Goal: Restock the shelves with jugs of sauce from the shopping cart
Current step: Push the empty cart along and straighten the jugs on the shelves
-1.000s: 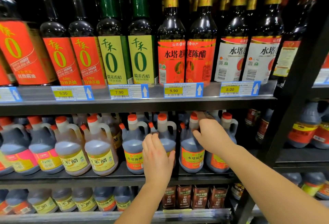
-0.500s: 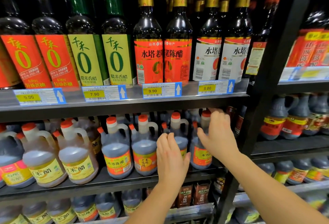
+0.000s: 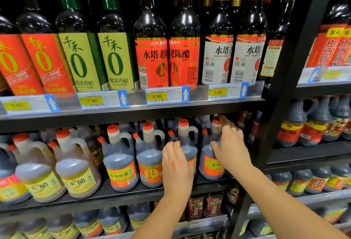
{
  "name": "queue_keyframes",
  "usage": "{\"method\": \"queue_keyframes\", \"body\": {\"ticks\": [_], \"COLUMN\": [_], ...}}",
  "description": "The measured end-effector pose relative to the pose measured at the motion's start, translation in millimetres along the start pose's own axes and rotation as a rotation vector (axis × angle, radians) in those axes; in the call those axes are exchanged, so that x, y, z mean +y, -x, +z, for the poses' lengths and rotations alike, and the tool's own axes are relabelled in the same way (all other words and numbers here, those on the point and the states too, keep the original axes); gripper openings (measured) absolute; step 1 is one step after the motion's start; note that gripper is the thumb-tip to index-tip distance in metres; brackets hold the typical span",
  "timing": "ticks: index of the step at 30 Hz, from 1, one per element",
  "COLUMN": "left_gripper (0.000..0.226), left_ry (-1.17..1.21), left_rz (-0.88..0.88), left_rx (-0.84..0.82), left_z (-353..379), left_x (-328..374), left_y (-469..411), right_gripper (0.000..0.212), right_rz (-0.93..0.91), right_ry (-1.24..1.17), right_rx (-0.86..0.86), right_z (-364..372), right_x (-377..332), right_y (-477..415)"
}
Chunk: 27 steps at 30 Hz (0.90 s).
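**Two jugs squared up at the row's right end**

Both hands are seen at the middle shelf (image 3: 106, 198), right of the frame's centre. The left hand (image 3: 177, 168) is laid open, fingers nearly straight, over the front of the inner jug (image 3: 188, 143). The right hand (image 3: 232, 145) is pressed flat, fingers spread, against the side of the end jug (image 3: 210, 164). Nothing is gripped by either hand.

The step is judged to be the seating and lining-up of jugs set on the shelf, not a fetch. The cart is not in view. A gentle push backward is probably called for next, so that the row is closed up with labels facing out. Care would be needed under the low shelf edge just above the caps.

The jugs are moulded in cloudy, translucent plastic. Each is round-bellied, with a loop handle, a small side spout and an orange screw cap. Dark sauce is seen through the walls, and glossy orange labels are wrapped round the bellies. Pale jugs (image 3: 76, 174) of like shape are stood at lower left. Tall glass bottles (image 3: 152, 30) with foil necks are ranged above the price tags (image 3: 167, 95).
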State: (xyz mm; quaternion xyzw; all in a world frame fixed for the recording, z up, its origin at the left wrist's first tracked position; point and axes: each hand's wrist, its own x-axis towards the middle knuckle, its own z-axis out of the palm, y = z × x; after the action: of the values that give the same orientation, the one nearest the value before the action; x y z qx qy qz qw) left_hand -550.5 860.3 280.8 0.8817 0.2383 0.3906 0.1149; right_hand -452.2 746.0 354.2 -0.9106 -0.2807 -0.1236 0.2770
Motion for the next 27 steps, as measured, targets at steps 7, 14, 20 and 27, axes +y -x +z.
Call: {"method": "queue_keyframes", "body": {"ticks": [7, 14, 20, 27], "left_gripper": [0.084, 0.082, 0.08, 0.071], "left_ry": [0.021, 0.042, 0.062, 0.173], "left_rz": [-0.011, -0.006, -0.011, 0.009], "left_rx": [-0.033, -0.029, -0.057, -0.108], "left_z": [-1.9, -4.6, -8.7, -25.4], "left_x": [-2.3, -3.2, -2.9, -3.3], "left_y": [0.1, 0.8, 0.5, 9.5], "right_gripper": [0.052, 0.059, 0.074, 0.082], "right_rz": [0.025, 0.026, 0.024, -0.054], "right_ry": [0.077, 0.093, 0.108, 0.11], "right_rx": [0.055, 0.09, 0.09, 0.133], "right_z": [6.7, 9.7, 9.0, -2.2], "right_x": [-1.2, -2.3, -4.2, -12.6], "right_y": [1.9, 4.2, 5.9, 17.2]}}
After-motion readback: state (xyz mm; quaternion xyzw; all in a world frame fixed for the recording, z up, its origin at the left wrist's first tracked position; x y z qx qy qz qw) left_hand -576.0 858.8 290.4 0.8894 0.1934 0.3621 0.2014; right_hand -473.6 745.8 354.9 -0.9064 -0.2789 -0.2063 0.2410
